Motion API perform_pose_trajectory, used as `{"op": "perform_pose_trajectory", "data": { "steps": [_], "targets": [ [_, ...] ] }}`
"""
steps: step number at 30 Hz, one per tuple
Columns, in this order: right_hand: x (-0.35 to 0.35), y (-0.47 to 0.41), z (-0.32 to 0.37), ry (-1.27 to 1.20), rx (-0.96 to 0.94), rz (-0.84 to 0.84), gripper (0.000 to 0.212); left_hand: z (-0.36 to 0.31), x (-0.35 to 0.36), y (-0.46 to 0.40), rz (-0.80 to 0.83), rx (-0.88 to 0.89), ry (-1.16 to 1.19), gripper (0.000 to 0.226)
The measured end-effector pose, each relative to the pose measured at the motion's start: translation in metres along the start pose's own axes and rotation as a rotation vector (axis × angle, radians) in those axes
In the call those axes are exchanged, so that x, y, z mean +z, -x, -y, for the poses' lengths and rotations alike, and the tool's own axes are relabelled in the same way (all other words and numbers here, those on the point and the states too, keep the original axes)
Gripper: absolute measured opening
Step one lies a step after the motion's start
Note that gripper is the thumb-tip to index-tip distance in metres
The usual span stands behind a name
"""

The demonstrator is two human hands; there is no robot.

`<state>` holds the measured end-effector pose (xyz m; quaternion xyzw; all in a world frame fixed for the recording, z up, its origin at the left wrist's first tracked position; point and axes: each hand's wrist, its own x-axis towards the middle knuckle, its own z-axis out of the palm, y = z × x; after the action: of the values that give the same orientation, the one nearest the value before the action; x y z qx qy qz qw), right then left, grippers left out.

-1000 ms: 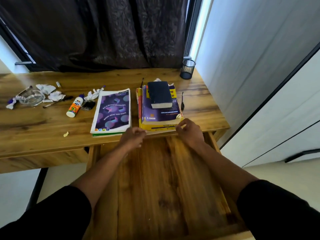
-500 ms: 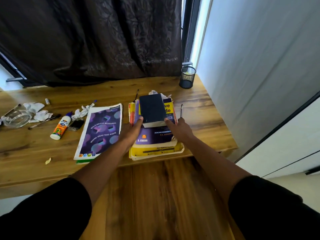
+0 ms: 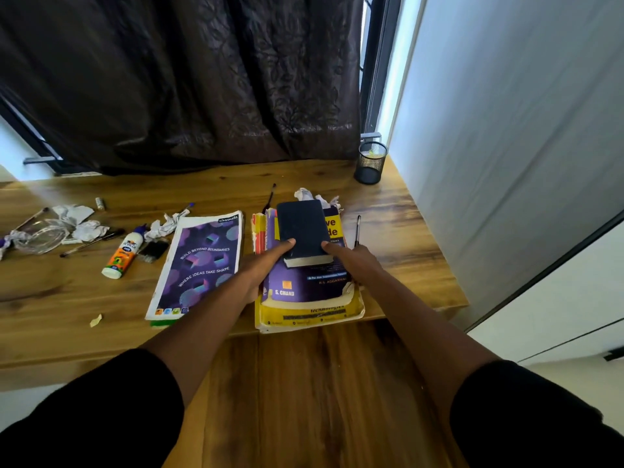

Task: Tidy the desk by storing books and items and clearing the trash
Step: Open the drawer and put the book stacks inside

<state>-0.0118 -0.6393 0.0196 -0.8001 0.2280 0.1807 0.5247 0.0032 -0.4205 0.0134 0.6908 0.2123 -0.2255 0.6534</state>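
A small dark blue book (image 3: 303, 228) lies on top of a stack of purple and yellow books (image 3: 305, 292) near the desk's front edge. My left hand (image 3: 266, 265) presses against the small book's left side and my right hand (image 3: 351, 260) against its right side, holding it between them. A purple notebook (image 3: 199, 265) lies flat to the left of the stack. Crumpled paper (image 3: 310, 194) sits behind the stack, and more crumpled paper (image 3: 76, 219) lies at the far left. The open wooden drawer (image 3: 304, 400) extends below the desk edge.
A glue bottle (image 3: 122, 253), pens (image 3: 91, 241), a glass dish (image 3: 40, 236) and a black clip (image 3: 153, 251) lie on the left of the desk. A black pen (image 3: 358, 229) lies right of the stack. A mesh pen holder (image 3: 370, 162) stands at the back right corner by the wall.
Both hands rose from the drawer's front edge to the book stack and closed on the sides of the small dark blue book. The view tilted up and nearer to the desk.
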Motion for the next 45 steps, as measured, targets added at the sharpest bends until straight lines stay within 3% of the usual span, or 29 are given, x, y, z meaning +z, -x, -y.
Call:
{"op": "perform_pose_trajectory", "data": {
  "steps": [3,6,9,10,14,15,18,26,32,35,41,43,45],
  "targets": [
    [0.000,0.006,-0.008,-0.033,0.041,0.070,0.099,0.011,-0.001,0.014,-0.024,0.008,0.045,0.088],
    [0.001,0.036,-0.010,-0.070,0.047,0.140,0.075,0.027,-0.005,0.030,-0.097,0.007,0.033,0.100],
    [0.004,0.066,-0.024,-0.128,0.074,0.174,0.054,0.047,-0.008,0.045,-0.226,-0.009,-0.140,0.115],
    [0.008,0.073,-0.030,-0.153,0.091,0.162,0.059,0.052,-0.009,0.051,-0.252,-0.015,-0.186,0.115],
    [0.028,0.090,-0.050,-0.229,0.091,0.034,0.123,0.074,-0.012,0.069,-0.245,-0.023,-0.179,0.126],
    [0.032,0.090,-0.055,-0.236,0.082,-0.011,0.128,0.080,-0.014,0.071,-0.224,-0.025,-0.150,0.129],
    [0.038,0.097,-0.064,-0.284,0.058,-0.059,0.122,0.091,-0.016,0.079,-0.188,-0.029,-0.082,0.130],
    [0.038,0.124,-0.056,-0.511,0.115,0.077,0.106,0.103,-0.022,0.091,-0.092,-0.054,0.163,0.117],
    [0.041,0.124,-0.056,-0.564,0.095,0.091,0.095,0.099,-0.019,0.089,-0.167,-0.015,0.195,0.110],
    [0.043,0.123,-0.052,-0.597,0.027,0.077,0.099,0.096,-0.014,0.089,-0.214,0.032,0.221,0.108],
    [0.039,0.129,-0.038,-0.629,-0.151,0.033,0.078,0.069,-0.019,0.089,-0.243,0.205,0.092,0.116],
    [0.038,0.133,-0.032,-0.650,-0.195,0.042,0.080,0.058,-0.023,0.091,-0.251,0.278,0.071,0.120],
    [0.036,0.138,-0.029,-0.654,-0.210,0.046,0.086,0.049,-0.026,0.097,-0.246,0.337,0.062,0.111]
  ]
}}
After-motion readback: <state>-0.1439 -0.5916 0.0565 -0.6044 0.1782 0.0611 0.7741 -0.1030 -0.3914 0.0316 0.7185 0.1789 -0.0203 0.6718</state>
